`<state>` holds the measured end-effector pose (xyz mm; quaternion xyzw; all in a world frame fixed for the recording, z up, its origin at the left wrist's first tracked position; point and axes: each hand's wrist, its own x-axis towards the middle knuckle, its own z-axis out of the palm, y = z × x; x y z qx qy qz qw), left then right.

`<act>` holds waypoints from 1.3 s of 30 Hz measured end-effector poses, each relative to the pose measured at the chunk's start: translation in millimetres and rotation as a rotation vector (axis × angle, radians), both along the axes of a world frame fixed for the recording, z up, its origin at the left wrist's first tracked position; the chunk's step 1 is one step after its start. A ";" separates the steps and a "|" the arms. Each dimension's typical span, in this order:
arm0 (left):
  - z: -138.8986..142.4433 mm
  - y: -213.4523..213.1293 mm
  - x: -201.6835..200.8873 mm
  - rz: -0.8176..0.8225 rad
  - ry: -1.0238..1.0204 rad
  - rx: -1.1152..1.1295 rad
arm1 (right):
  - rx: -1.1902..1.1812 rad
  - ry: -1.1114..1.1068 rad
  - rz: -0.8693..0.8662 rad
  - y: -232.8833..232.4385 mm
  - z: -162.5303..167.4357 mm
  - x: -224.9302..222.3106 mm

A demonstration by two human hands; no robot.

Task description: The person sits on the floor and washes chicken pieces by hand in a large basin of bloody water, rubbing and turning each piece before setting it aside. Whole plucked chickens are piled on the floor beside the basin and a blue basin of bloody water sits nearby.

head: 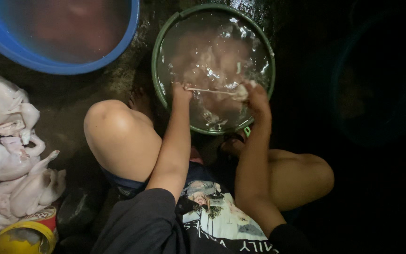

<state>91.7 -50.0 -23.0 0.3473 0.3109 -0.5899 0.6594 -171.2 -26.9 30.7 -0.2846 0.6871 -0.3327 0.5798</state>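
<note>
Stretching a pale strip (210, 91) over the green basin (157, 70): our left hand (182, 91) and right hand (254, 91) each pinch one end, fingers closed.

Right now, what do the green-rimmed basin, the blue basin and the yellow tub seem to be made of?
Green-rimmed basin: probably plastic, thin moulded glossy rim. Blue basin: likely plastic too, smooth even colour with a soft shine. Yellow tub: seems plastic with a printed label, though dim light leaves it uncertain.

I can't make out what lies under the cloudy water in the green basin (158, 70). The blue basin (62, 59) is cut by the top edge, the plucked birds (10, 160) by the left. The right side is lost in darkness.
</note>
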 end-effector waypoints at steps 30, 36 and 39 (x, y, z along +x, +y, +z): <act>-0.8 57.2 -55.7 -1.130 -1.110 -0.230 | -0.207 -0.553 -0.148 2.5 2.1 47.1; 3.7 40.6 -56.0 -0.834 -0.777 -0.058 | -0.366 0.077 0.336 7.4 -7.0 82.5; 7.3 36.7 -61.4 -0.944 -0.763 -0.103 | -0.160 0.067 0.214 9.8 -7.1 89.2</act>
